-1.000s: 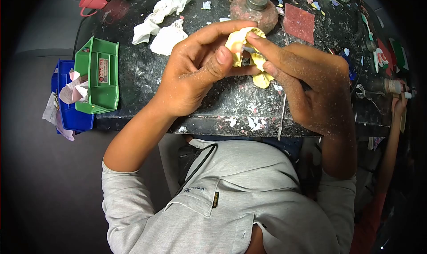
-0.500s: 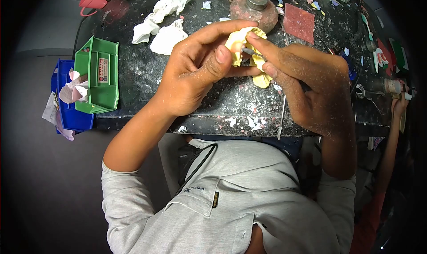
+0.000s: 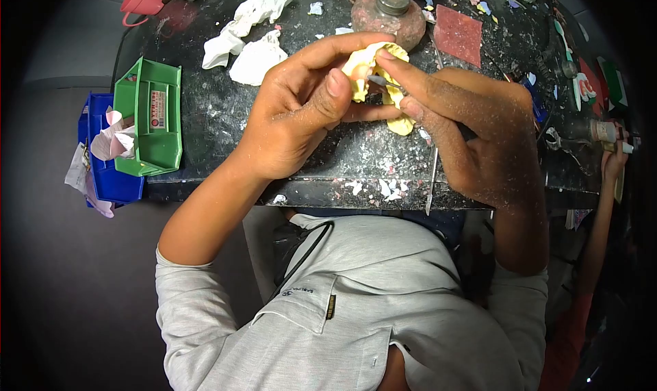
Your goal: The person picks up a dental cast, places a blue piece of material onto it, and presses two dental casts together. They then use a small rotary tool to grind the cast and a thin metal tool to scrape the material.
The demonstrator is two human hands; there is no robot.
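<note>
A pale yellow plaster dental cast is in my left hand, fingers curled behind it and thumb near its front edge. My right hand is closed around a slim carving tool with a dark, rounded tip. That tip touches or lies just over the inner side of the cast. My right fingers hide most of the tool's handle. My right index fingertip rests on the cast's upper edge. White dust covers my right hand. Below the cast, a thin metal instrument lies at the table's front edge.
A dusty round burner and a red wax sheet stand beyond my hands. Crumpled white tissue lies left, near green and blue trays. At right, another person's hand is by a small jar.
The cast and both hands have shifted very slightly left. The tool tip stays at the inside of the cast, and both grips look the same.
</note>
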